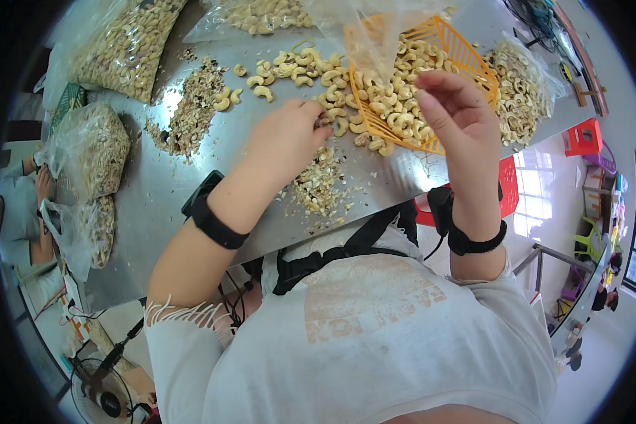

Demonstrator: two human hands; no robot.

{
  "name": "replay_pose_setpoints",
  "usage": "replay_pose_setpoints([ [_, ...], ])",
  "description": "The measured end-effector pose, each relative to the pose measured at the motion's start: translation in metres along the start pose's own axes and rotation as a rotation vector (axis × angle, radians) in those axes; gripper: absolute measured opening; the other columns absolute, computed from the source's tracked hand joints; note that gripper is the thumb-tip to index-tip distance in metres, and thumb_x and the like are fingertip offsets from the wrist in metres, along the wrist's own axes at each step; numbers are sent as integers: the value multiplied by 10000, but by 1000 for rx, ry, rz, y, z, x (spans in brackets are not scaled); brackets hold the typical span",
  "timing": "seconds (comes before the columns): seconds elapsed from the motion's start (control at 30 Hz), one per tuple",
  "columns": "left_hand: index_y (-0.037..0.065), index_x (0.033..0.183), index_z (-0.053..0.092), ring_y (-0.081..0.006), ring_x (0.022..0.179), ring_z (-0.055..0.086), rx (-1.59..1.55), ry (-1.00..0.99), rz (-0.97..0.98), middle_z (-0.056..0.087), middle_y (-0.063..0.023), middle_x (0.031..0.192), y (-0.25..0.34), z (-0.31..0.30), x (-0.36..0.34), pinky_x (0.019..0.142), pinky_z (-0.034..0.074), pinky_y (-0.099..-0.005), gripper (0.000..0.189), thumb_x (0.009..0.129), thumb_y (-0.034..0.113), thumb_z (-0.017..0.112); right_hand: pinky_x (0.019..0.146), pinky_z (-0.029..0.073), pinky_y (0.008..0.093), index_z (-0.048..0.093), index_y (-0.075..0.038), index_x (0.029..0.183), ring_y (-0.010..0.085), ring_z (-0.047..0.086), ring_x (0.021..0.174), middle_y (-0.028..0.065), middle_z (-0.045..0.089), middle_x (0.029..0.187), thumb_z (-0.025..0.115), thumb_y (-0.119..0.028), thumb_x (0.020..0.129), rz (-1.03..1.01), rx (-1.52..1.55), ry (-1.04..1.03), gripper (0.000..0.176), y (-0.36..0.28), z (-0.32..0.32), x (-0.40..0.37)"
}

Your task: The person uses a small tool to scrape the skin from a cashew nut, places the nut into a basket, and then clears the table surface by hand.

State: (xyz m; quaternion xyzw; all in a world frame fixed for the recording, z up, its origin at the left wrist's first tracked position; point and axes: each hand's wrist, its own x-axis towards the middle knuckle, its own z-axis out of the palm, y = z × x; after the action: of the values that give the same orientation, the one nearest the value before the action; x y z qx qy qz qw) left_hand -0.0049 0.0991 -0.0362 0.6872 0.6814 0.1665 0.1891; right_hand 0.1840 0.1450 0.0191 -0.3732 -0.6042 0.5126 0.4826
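The loose cashew kernels (304, 71) lie in a curved band on the desk (138, 219), running from above the left hand (283, 138) to the orange slatted basket (486, 74), where more are heaped. Each kernel should be very light, hard but brittle, and slightly slick; its crescent middle looks the best place for a gentle thumb-and-fingertip pinch, as squeezing the tips could snap it. The left hand is curled with fingertips down at the kernels beside the basket; whether it grips one cannot be told. The right hand (470, 120) is over the basket's near side, thumb and fingers loosely parted, with nothing visible between them.

The desk is shiny metal, probably smooth enough for kernels to slide. Pale crumbs (318, 187) sit near its front edge, a darker-flecked pile (194, 106) farther left. Clear bags of nuts stand around. Beyond are a standing fan (100, 397), a red stool (583, 138) and, at far left, another person (18, 230).
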Motion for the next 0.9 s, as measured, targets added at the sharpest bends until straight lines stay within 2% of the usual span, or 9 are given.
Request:
replay_pose_setpoints([
  [0.27,59,853,544,-239,740,541,-67,15,-112,531,-106,807,-13,0,7,621,425,-320,185,714,178,567,652,429,194,556,2,877,75,521,727,30,564,803,608,-91,722,159,48,-136,188,1,9,-12],
  [0.33,63,865,537,-235,733,543,-62,129,-35,530,-104,809,-14,-2,8,617,428,-323,197,707,175,573,651,429,193,561,0,866,75,523,711,26,567,786,609,-92,720,160,-6,-122,179,4,10,-11],
  [0.43,68,880,532,-234,723,546,-13,170,86,531,-99,819,-8,2,15,617,432,-325,214,707,186,576,662,430,195,561,-1,860,78,526,704,25,569,779,610,-94,719,164,-14,-163,176,3,11,-11],
  [0.57,83,905,532,-246,733,542,54,129,51,529,-97,836,-6,11,24,626,432,-331,234,703,190,577,668,433,199,560,1,855,80,532,712,27,571,782,607,-95,722,151,12,-172,171,4,10,-16],
  [0.67,73,916,527,-215,667,549,136,127,73,540,-84,796,-12,8,24,590,433,-318,215,733,181,553,666,436,204,558,3,855,83,536,718,28,572,783,606,-99,722,167,46,-144,174,5,7,-19],
  [0.73,47,871,529,-134,523,503,-330,4,-75,552,-71,750,-11,-3,23,483,402,-248,150,778,163,507,667,438,208,556,2,861,86,540,724,30,573,785,608,-99,720,169,35,-162,181,7,6,-19],
  [0.77,47,871,529,-134,523,503,-329,3,-76,552,-71,750,-9,-11,20,483,402,-248,150,778,163,507,667,438,208,556,2,861,86,540,724,30,573,785,608,-99,720,170,37,-162,181,8,6,-19],
  [0.83,33,866,502,-58,434,404,-1074,-200,-291,558,-67,731,7,-35,6,401,319,-173,128,808,140,462,649,436,207,555,-2,867,82,531,703,28,569,775,611,-102,717,145,37,-183,189,10,9,-18],
  [0.9,38,883,484,-48,427,383,-1210,-195,-268,556,-70,741,11,-41,-7,389,295,-161,120,811,129,452,633,433,206,555,-5,871,78,523,689,25,565,767,612,-102,716,135,38,-215,191,11,14,-20],
])
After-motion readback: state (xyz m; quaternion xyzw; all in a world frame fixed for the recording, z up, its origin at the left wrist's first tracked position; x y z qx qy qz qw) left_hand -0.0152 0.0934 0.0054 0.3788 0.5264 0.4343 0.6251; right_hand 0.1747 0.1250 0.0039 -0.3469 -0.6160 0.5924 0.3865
